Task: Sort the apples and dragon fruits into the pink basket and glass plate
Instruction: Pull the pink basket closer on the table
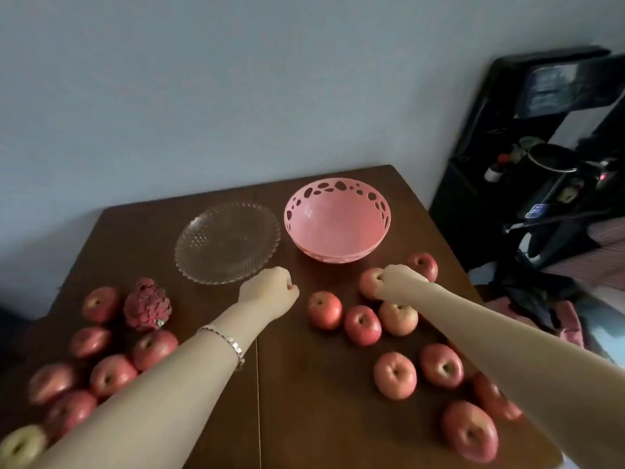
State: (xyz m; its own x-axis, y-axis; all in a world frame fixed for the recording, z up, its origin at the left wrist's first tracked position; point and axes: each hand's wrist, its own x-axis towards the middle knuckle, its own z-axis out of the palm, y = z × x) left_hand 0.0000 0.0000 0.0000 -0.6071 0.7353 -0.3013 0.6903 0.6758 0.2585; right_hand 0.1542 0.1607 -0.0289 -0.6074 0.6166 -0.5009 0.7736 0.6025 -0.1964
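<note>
At the lower left of the frame a cluster of left apples [108, 375] lies loose on the brown table [304, 418]. The one dragon fruit [147, 304] that shows sits at the cluster's upper edge, just beside an apple. Above and to the right, the glass plate [226, 243] holds nothing.

Near the middle, the left hand [270, 289] hangs over bare wood just below the plate's near rim. Its fingers are curled into a loose fist, and nothing shows inside it. A bracelet [230, 343] circles that wrist.

Right of the plate, close to it, the pink basket [338, 221] is also empty. Just below the basket, the right hand [395, 279] lies on the gripped apple [370, 282], fingers curled down over its top. The fingertips are hidden behind the hand, so the exact hold cannot be told. The right apples [395, 374] spread from there to the lower right corner.

I judge the sorting has barely begun. No fruit sits in either container, and all the apples and the dragon fruit are left to move. The first pick appears to be in hand on the right.
</note>
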